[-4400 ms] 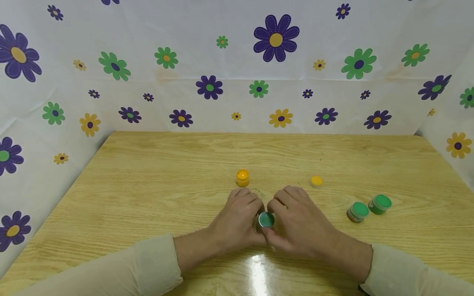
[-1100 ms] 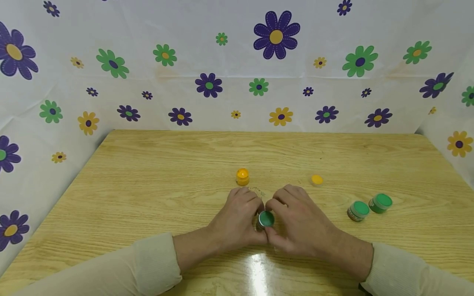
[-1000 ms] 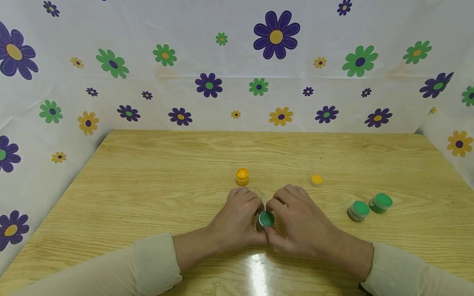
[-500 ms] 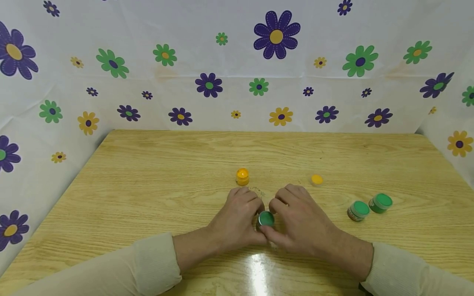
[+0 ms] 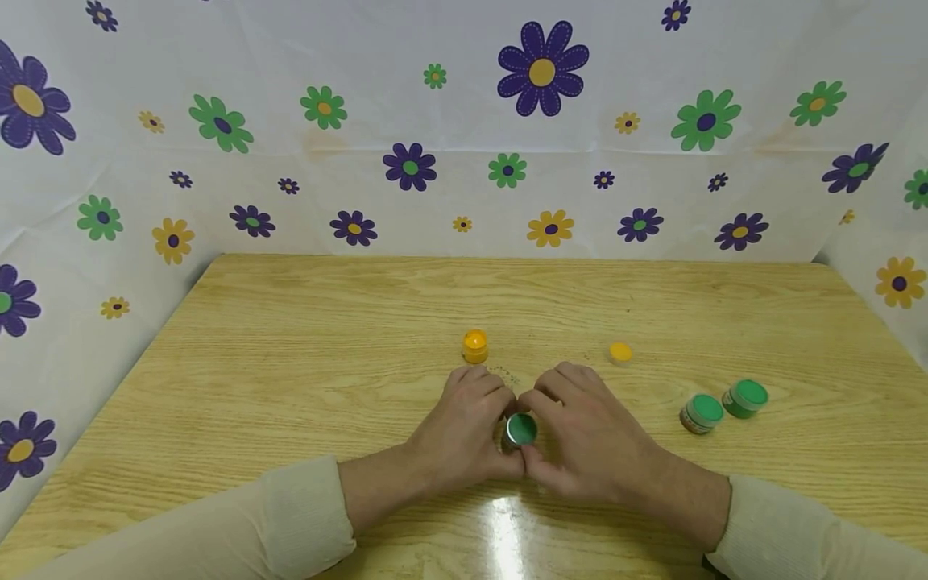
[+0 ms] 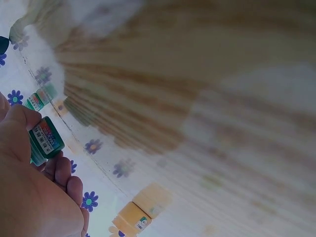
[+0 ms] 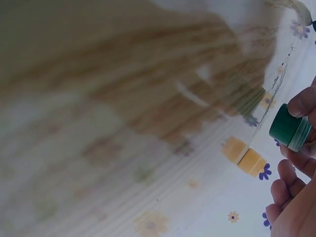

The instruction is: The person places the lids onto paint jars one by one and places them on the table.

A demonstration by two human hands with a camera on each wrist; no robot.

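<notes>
A small green paint jar (image 5: 521, 431) stands at the front middle of the table, between both hands. My left hand (image 5: 464, 427) grips its side, thumb near and fingers behind. With thumb and fingers my right hand (image 5: 598, 435) pinches the jar near its rim. A printed label shows on the jar (image 6: 47, 137) in the left wrist view. From the right wrist, the jar (image 7: 286, 127) shows a green body and a clear ridged band under the fingers. Just beyond the left hand sits a glossy yellow paint jar (image 5: 474, 346).
To the right stand two more green jars, one (image 5: 701, 413) nearer and one (image 5: 745, 398) behind it. A flat yellow disc, like a lid (image 5: 619, 353), lies behind the right hand. Dark specks mark the wooden table (image 5: 326, 322). A flowered cloth (image 5: 290, 153) hangs along the table's back.
My right thumb slid left over the jar's top half a second ago and is now back at its near right edge; the right forefinger shifted slightly too. The left hand keeps still.
</notes>
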